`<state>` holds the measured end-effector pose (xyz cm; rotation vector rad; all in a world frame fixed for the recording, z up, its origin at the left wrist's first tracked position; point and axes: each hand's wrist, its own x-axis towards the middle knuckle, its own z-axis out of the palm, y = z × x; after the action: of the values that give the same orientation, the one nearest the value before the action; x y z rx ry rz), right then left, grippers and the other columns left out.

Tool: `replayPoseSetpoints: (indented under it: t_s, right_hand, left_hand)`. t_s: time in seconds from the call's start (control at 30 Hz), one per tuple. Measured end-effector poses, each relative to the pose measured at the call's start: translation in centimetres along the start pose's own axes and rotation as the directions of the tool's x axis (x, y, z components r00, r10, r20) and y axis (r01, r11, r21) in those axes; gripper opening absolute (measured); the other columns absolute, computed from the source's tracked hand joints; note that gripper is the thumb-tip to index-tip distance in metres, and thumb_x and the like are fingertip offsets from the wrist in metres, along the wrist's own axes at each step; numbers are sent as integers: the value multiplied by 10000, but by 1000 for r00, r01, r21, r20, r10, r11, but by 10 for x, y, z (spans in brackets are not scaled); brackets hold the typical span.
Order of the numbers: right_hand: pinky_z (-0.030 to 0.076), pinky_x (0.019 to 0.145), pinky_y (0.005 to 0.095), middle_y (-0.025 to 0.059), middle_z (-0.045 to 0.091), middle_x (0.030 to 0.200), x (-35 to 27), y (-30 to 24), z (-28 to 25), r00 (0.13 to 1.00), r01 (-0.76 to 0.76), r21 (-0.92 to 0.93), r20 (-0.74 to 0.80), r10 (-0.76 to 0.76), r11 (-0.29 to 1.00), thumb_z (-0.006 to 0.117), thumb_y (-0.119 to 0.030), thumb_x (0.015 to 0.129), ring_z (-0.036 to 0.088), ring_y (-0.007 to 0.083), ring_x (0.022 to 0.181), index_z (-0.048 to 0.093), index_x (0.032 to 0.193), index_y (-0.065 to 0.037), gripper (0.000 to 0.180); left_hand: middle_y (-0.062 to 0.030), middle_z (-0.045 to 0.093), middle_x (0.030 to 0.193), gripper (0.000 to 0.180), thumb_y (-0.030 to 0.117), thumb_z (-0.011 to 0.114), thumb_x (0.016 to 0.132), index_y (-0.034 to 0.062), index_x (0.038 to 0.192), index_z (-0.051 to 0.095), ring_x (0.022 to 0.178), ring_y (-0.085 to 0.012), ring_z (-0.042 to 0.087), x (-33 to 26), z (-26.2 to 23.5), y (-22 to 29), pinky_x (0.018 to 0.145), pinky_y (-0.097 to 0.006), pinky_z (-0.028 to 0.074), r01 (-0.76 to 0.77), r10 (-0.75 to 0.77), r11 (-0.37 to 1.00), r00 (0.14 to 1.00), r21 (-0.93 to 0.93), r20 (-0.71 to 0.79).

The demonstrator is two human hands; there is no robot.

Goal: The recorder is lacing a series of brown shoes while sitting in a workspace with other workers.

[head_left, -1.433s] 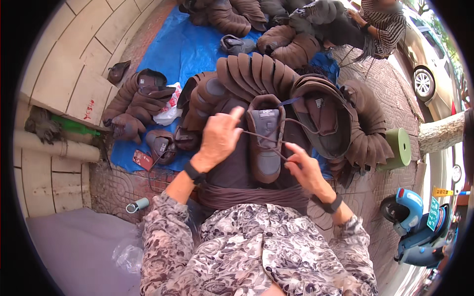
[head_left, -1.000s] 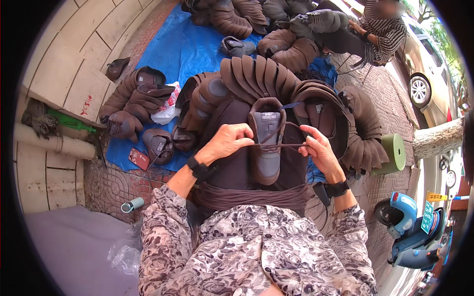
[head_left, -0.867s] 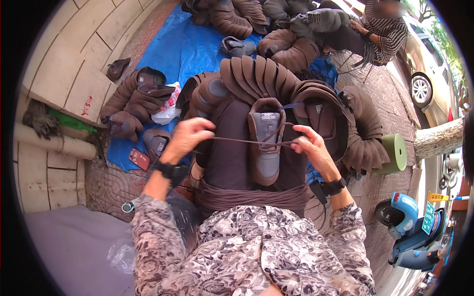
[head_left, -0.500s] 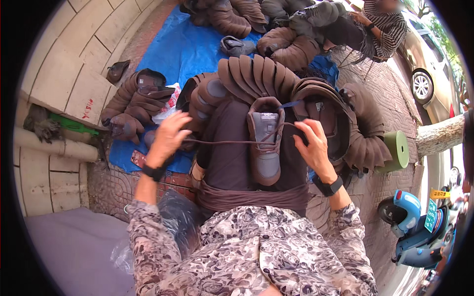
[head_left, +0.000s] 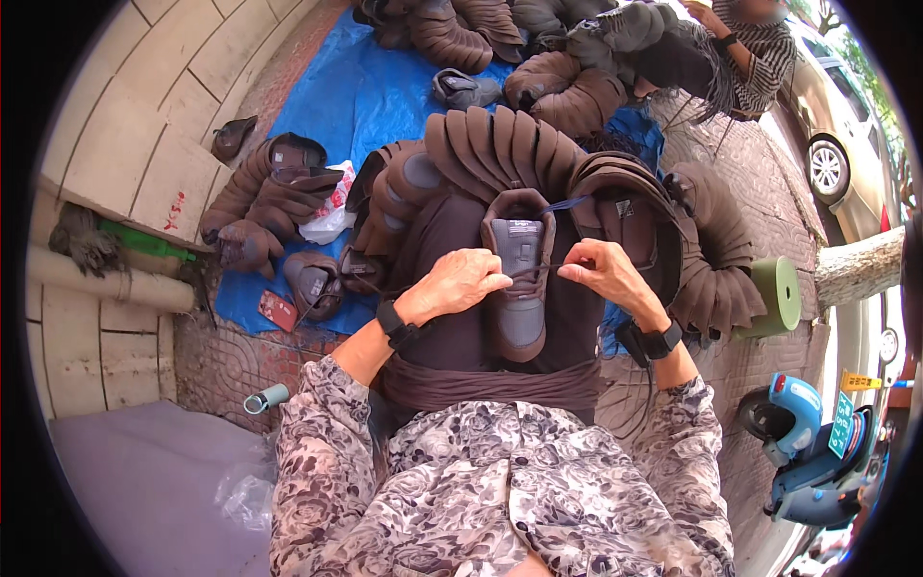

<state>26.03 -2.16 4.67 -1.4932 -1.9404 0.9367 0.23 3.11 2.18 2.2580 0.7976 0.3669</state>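
A brown and grey shoe upper (head_left: 517, 322) lies across my lap, toe toward me. Dark shoelace (head_left: 524, 272) is threaded through its eyelets. My left hand (head_left: 461, 282) is closed at the shoe's left side, fingertips pinched on the lace, a loose length trailing left from it. On the opposite side, my right hand (head_left: 604, 269) pinches the other lace end between thumb and fingers. A loose dark strand (head_left: 646, 399) hangs below my right wrist. Stacked brown uppers (head_left: 500, 144) curve around my knees just beyond the shoe.
More uppers lie on a blue tarp (head_left: 327, 96) ahead. A teal cylinder (head_left: 266, 398) is on the paving at left, near a grey sheet (head_left: 154, 481). A green roll (head_left: 775, 293), a tree trunk (head_left: 859, 266) and a blue scooter (head_left: 803, 433) are at right. Another person (head_left: 745, 58) sits far right.
Both hands have come inward to the shoe, the left one farthest, from holding the lace stretched wide. The teal cylinder has come into view. The other person's hand has risen.
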Motion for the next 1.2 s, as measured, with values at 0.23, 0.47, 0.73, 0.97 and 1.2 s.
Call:
replayPoseSetpoints:
  t_s: [0.23, 0.47, 0.73, 0.97, 1.2]
  right_hand:
    - [432, 512, 281, 33, 548, 635, -5, -8, 6, 976, -205, 242, 123, 179, 949, 659, -167, 836, 520, 110, 568, 558, 891, 25, 224]
    - [409, 487, 315, 102, 526, 578, 6, 0, 46, 988, -100, -81, -125, 89, 992, 781, -185, 694, 511, 170, 518, 511, 726, 2, 330]
    - [420, 513, 263, 46, 556, 595, -19, 10, -55, 970, -86, -52, 222, 95, 995, 637, -125, 808, 516, 93, 558, 615, 790, 18, 146]
    - [425, 528, 237, 41, 584, 629, -123, 26, -190, 895, -439, -244, -40, 443, 865, 598, -75, 804, 534, 87, 589, 634, 787, 12, 95]
    - [428, 550, 271, 71, 601, 670, -195, 35, -203, 886, -463, -304, -187, 424, 833, 607, -4, 741, 544, 138, 599, 675, 837, 3, 118]
  left_hand:
    - [-177, 587, 711, 276, 239, 584, 844, -15, 736, 583, 681, -310, 591, -10, -3, 4, 618, -383, 445, 88, -102, 989, 988, -117, -118]
    - [-149, 606, 650, 327, 358, 617, 811, 38, 744, 630, 648, -321, 616, -3, 7, 10, 585, -413, 458, 218, -204, 966, 972, 136, -114]
    - [-83, 619, 637, 138, 119, 608, 811, -6, 834, 662, 586, -144, 598, -94, -67, -50, 558, -272, 461, 247, -253, 934, 967, -256, 12]
    - [-137, 648, 742, 123, 33, 630, 722, -9, 829, 675, 657, -246, 616, -236, -120, -102, 595, -328, 460, 391, -316, 911, 865, 129, -390]
    - [-141, 590, 746, 101, 7, 604, 762, 16, 861, 623, 695, -316, 586, -269, -109, -102, 628, -366, 453, 568, -136, 657, 736, 496, -663]
